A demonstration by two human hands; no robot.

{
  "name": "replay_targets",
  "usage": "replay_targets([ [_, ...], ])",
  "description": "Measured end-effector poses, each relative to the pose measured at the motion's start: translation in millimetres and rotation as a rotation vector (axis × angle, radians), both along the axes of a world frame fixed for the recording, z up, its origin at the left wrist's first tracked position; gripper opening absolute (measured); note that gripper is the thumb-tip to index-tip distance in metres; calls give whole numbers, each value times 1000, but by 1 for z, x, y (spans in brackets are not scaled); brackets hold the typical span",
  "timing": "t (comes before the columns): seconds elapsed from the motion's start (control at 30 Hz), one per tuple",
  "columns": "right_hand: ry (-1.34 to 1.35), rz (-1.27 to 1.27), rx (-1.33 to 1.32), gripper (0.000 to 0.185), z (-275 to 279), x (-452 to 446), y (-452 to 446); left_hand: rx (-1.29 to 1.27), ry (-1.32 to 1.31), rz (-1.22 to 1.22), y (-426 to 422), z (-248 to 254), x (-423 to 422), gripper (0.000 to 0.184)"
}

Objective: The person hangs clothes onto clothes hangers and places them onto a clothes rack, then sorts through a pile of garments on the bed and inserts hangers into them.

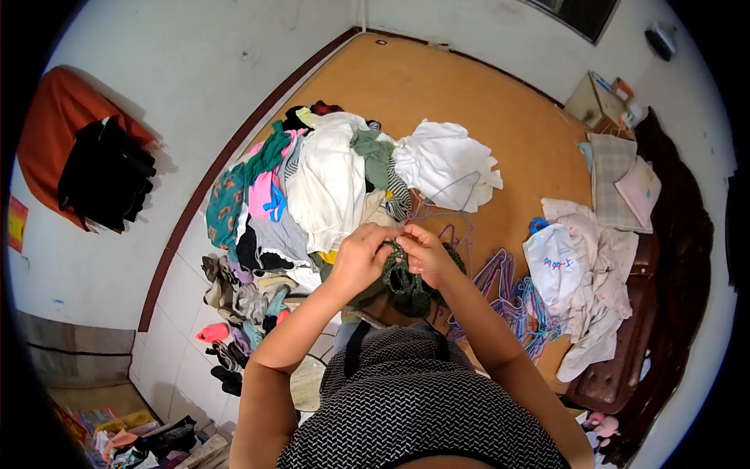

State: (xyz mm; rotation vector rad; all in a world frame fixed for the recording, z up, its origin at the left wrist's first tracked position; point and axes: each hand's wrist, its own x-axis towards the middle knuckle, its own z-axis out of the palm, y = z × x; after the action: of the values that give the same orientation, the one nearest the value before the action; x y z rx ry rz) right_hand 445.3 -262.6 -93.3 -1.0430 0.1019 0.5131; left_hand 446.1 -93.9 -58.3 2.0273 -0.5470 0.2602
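Both hands meet in front of my chest over a dark green patterned garment (405, 291), which hangs bunched below the fingers. My left hand (364, 254) is closed on its upper left edge. On the other side, my right hand (426, 253) pinches the cloth with bent fingers, and the two hands' fingertips nearly touch. More dark cloth shows behind the right wrist. Just beyond the hands lies a large heap of clothes, with a white garment (332, 184) on top. A white top (445, 160) is spread out at the heap's right, a hanger (445, 199) at its lower edge.
Many coloured hangers (508, 305) lie tangled to my right. Beyond them are a white bag with red writing (553, 262) and pale crumpled cloth (598, 289). Socks and small clothes (234, 305) lie on the left near the tiled floor (176, 313). A wooden box (598, 105) stands far right.
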Motion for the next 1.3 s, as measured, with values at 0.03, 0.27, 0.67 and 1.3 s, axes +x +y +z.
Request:
replay_targets([
  [0.03,0,0,-1,14,1,-1,1,50,-87,-30,1,-2,1,15],
  [0.27,-406,-260,-435,25,-12,-11,8,60,149,69,2,-16,0,13],
  [0.67,-557,-386,-769,18,-37,-18,16,-801,1203,35,2,-50,11,17],
  [1.3,-181,-277,-614,8,-22,-7,2,-56,481,136,-8,-66,2,21],
])
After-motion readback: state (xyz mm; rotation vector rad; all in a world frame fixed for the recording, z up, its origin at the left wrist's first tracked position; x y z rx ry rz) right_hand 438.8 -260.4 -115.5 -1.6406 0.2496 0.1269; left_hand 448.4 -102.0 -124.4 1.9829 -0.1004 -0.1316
